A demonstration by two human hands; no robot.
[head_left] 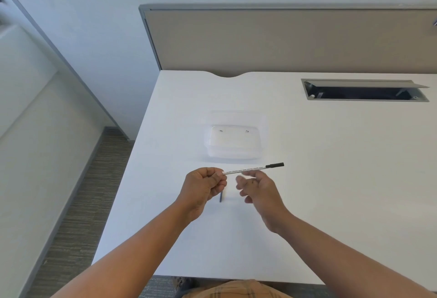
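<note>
My left hand [205, 187] pinches one end of a white pen [250, 169] with a black cap, holding it level above the white desk [331, 179]. The capped end points right. My right hand [257, 189] hovers just below the pen's middle with loosely spread fingers, blurred, and I cannot tell whether it touches the pen. A clear plastic container [234, 141] sits on the desk just beyond the hands. A small dark blue stick-like object [220, 197] lies on the desk under my left hand, partly hidden.
A grey cable hatch [364, 91] stands open in the desk at the back right. A beige partition panel [283, 40] runs along the far edge. The desk's left edge drops to carpeted floor [78, 215].
</note>
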